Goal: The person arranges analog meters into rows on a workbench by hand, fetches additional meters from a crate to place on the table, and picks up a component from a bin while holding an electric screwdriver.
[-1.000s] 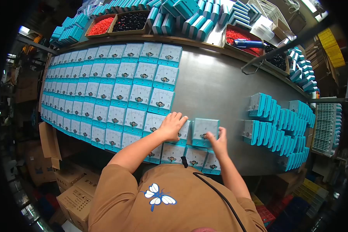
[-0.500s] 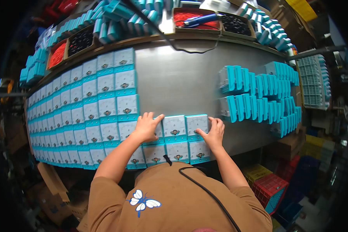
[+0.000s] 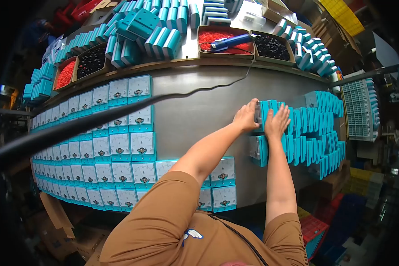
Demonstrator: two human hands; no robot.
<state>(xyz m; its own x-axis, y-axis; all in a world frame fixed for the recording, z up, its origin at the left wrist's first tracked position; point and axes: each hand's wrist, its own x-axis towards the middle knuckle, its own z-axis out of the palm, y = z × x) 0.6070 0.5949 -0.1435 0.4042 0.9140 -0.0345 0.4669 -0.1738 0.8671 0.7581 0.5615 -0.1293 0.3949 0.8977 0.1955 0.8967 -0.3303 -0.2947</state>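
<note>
Teal-backed analog panel meters (image 3: 302,119) stand on edge in two rows at the right of the metal table. My left hand (image 3: 246,117) is at the left end of the upper row, its fingers and thumb closed around the clear-faced end meter. A few meters further along, my right hand (image 3: 277,122) lies on the row with fingers stretched out and slightly apart, touching the teal backs. To the left, many meters (image 3: 142,142) lie face up in neat rows, white dials showing. My left forearm hides part of the nearest rows.
A black cable (image 3: 164,96) crosses the view above the table. Along the back ledge stand boxes of red pieces (image 3: 208,36) and black pieces (image 3: 272,47), with a blue pen-like tool (image 3: 230,42) on top. More teal units (image 3: 166,42) are piled there. A stacked rack (image 3: 358,102) stands at right.
Both hands have left the face-up meters at the table's front and moved right to the standing rows. The view has shifted, and the cable now crosses the left side.
</note>
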